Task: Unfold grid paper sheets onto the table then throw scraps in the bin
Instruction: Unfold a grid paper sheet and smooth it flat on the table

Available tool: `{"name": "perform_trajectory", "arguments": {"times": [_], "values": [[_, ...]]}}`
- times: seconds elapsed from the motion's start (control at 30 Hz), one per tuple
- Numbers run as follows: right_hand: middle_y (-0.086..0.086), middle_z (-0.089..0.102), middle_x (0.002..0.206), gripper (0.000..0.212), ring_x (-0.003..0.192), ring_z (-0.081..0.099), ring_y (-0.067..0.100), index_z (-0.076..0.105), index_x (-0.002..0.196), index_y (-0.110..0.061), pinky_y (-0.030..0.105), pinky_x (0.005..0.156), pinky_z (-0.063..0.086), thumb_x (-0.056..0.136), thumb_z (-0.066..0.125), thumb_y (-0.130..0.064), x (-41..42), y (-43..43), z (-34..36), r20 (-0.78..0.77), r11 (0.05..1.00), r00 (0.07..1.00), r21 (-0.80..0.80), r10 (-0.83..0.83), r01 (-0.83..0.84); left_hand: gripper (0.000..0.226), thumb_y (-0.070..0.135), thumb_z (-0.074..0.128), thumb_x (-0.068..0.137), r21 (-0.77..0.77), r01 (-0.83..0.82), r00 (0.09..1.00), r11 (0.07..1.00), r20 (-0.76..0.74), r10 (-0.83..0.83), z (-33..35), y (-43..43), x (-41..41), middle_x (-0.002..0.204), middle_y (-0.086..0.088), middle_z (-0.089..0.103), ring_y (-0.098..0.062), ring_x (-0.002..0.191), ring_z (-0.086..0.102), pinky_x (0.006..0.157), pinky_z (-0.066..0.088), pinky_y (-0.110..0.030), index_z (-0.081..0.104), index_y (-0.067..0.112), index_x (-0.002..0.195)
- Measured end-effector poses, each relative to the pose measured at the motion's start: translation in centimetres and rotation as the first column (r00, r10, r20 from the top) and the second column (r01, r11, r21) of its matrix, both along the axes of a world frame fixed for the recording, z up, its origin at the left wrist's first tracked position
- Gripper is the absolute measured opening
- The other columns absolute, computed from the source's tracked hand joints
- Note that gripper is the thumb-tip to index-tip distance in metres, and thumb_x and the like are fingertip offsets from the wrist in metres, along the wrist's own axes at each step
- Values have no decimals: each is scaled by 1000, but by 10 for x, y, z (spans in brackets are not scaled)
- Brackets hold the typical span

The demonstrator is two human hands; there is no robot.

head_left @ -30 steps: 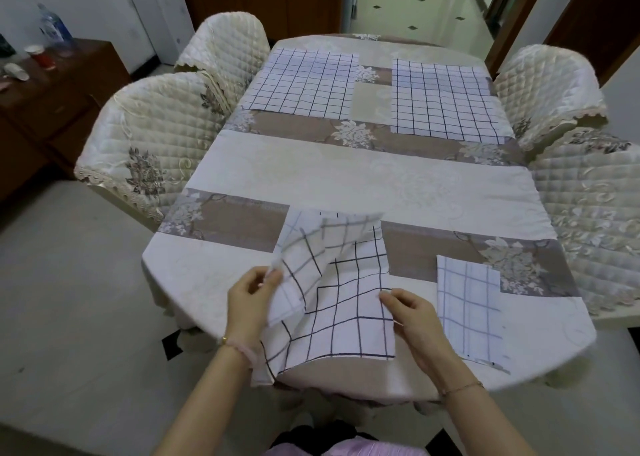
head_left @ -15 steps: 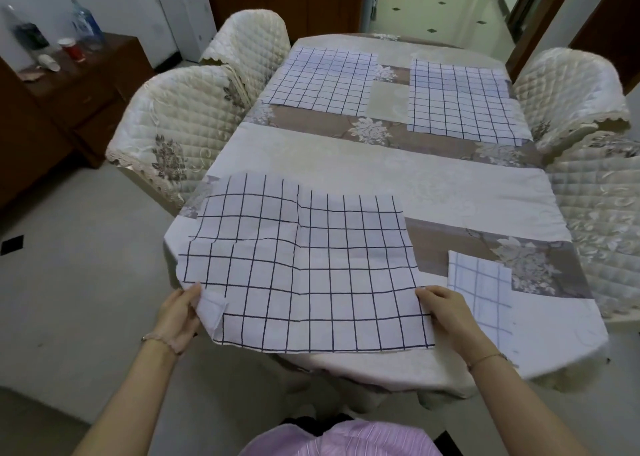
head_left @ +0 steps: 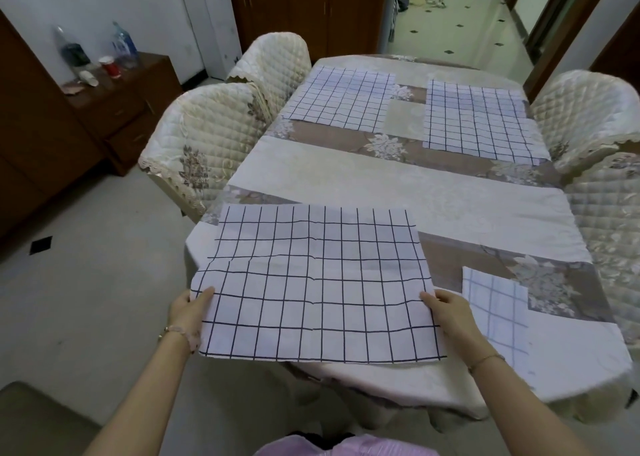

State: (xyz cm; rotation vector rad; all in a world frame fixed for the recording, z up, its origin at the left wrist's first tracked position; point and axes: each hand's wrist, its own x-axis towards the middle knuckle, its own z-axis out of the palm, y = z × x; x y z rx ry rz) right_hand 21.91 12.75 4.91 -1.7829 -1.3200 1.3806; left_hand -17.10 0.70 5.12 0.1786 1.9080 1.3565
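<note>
Pinching the big grid sheet [head_left: 315, 282] by its two side edges, the left hand [head_left: 188, 311] and the right hand [head_left: 450, 313] each have a thumb lying on top of the paper, with the fingers hidden under it. The sheet is a wide white rectangle ruled in dark squares, faintly creased along its fold lines. It is spread open over the near left corner of the table [head_left: 398, 185], with its near edge and left side jutting out past the table's edges. Just right of it, near the near edge, lies a smaller folded sheet [head_left: 495, 303] with paler blue lines, flat on the cloth. At the far end, two more open grid sheets lie flat, one [head_left: 343, 103] by the far left corner and one [head_left: 479, 121] by the far right. The tablecloth is smooth cream fabric crossed by brown floral bands. Quilted cream chairs [head_left: 207, 133] with lace trim stand along both long sides.
</note>
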Motion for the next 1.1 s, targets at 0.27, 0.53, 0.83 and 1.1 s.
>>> {"name": "perform_trajectory", "arguments": {"times": [0.27,0.53,0.83,1.1], "values": [[12,53,72,35,67,48,20,56,76,10,28,59,38,88,59,-23,0,2,3,-28,997,998,50,54,-53,7,11,54,92,140,-40,997,989,-65,49,31,-35,4,85,-5,62,-8,56,66,45,54,-19,61,10,94],[8,49,75,41,71,43,17,54,82,12,32,65,33,84,64,-27,-77,6,14,-154,976,965,85,213,-201,8,15,54,92,225,-219,967,949,-82,243,52,-118,-17,85,-3,65,-8,62,67,47,54,-19,62,14,91],[15,56,71,38,66,51,21,55,79,13,31,60,39,85,64,-24,-220,-39,30,-166,883,867,78,469,-463,21,45,70,75,123,-401,911,908,-55,409,20,-247,-105,90,-9,54,-22,71,43,56,41,-29,60,27,76],[22,64,73,48,69,60,28,61,83,8,40,67,47,75,68,-39,-365,-108,2,-120,839,832,17,541,-543,12,31,64,85,128,-447,892,886,-13,452,9,-317,-215,104,-6,69,-25,90,62,78,48,-37,67,25,95]]}}
